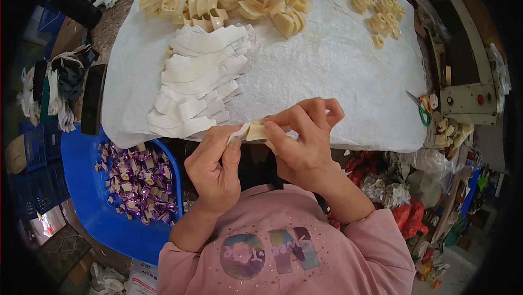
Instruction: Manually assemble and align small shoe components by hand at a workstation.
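Close to the table's near edge, both my hands hold a small cream plastic block point(256, 131), which looks like a shoe heel. My left hand point(213, 161) pinches a white strip point(238, 135) against the block's left end. On the other side, the fingers of my right hand point(305, 138) are closed on the block, with a bit of white strip showing between them. Just beyond my left hand lies an overlapping pile of white strips point(199, 77). Behind it is a heap of similar cream plastic blocks point(210, 2).
A white woven sheet point(338, 77) covers the table. More cream blocks point(384, 17) lie at the far right; scissors point(424, 111) rest on the right edge. At my left, a blue basin point(103, 229) holds many purple shiny pieces point(136, 183). A metal machine frame point(473, 101) stands right.
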Motion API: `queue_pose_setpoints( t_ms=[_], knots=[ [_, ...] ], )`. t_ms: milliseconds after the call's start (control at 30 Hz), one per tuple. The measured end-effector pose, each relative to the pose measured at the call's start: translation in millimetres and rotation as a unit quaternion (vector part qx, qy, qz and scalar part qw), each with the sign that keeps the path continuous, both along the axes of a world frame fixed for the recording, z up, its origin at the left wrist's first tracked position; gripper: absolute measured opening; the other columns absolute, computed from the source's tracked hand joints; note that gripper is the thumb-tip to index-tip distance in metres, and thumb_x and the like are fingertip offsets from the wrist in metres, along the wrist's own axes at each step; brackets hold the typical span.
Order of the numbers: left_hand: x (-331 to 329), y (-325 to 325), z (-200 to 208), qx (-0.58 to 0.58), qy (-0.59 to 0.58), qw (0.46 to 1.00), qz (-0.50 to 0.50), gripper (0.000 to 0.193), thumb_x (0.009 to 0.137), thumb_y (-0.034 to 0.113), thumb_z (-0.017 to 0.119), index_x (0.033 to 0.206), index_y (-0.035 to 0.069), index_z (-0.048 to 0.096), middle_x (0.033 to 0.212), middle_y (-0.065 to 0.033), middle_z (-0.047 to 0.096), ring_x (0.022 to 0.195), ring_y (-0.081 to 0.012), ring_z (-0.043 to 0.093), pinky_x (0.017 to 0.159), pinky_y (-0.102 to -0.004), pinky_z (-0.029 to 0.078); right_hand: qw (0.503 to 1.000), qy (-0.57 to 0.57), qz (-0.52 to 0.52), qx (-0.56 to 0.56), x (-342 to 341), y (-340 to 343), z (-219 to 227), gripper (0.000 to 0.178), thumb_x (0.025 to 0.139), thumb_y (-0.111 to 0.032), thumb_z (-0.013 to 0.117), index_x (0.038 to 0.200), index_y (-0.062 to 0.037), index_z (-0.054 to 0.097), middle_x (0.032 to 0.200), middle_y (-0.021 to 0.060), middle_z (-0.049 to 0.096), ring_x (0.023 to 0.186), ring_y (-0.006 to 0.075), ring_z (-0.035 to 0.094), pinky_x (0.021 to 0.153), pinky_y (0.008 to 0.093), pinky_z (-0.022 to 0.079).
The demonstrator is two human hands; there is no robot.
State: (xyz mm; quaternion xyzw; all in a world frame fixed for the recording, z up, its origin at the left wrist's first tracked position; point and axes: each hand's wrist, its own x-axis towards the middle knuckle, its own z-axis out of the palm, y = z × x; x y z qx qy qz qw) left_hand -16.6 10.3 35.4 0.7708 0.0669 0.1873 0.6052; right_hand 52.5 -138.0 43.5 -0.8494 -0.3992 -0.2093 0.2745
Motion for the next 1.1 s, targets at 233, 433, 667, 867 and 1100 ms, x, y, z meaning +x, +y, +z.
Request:
queue_pose_setpoints(
  t_ms=[233,433,667,867,1100],
  knots=[
    [8,-7,-9,0.140,-0.071,0.987,-0.023,0.014,0.089,0.004,0.054,0.095,-0.008,0.060,0.076,-0.0099,0.057,0.061,-0.0123,0.048,0.055,-0.0238,0.038,0.999,0.002,0.021,-0.042,1,-3,-4,0.025,0.057,-0.010,0.062,0.080,-0.0126,0.053,0.078,0.0022,0.049,0.076,0.0211,0.047,0.074,0.0439,0.025],
    [3,-10,-9,0.153,-0.069,0.986,-0.021,0.020,0.084,-0.005,0.056,0.103,-0.008,0.061,0.090,-0.0152,0.059,0.075,-0.0239,0.057,0.065,-0.0305,0.046,0.999,0.035,0.031,-0.005,8,-1,-20,0.023,0.060,-0.008,0.063,0.080,-0.0101,0.054,0.078,0.0035,0.049,0.076,0.0221,0.047,0.075,0.0438,0.025],
    [11,-4,-34,-0.084,-0.077,0.992,-0.058,0.012,0.085,0.002,0.062,0.096,0.000,0.067,0.084,-0.0066,0.058,0.070,-0.0130,0.051,0.061,-0.0225,0.042,0.966,0.183,0.127,0.133,9,-9,-24,0.027,0.064,0.002,0.062,0.089,-0.0082,0.058,0.082,0.0042,0.049,0.081,0.0229,0.046,0.077,0.0404,0.027],
    [20,-4,-28,0.093,-0.169,0.979,-0.072,0.010,0.082,0.008,0.067,0.081,-0.001,0.062,0.061,-0.0058,0.048,0.057,-0.0193,0.043,0.050,-0.0277,0.035,0.936,0.262,0.186,0.146,7,-13,-24,0.028,0.064,0.003,0.062,0.090,-0.0078,0.057,0.083,0.0058,0.048,0.080,0.0238,0.045,0.078,0.0387,0.027],
    [15,-6,-27,0.071,-0.150,0.982,-0.087,0.008,0.075,0.002,0.071,0.076,0.001,0.063,0.063,-0.0056,0.049,0.058,-0.0201,0.044,0.051,-0.0295,0.037,0.949,0.204,0.202,0.133,9,-14,-23,0.034,0.063,0.002,0.064,0.094,-0.0088,0.057,0.087,0.0034,0.053,0.082,0.0227,0.047,0.078,0.0408,0.026]
  ],
)
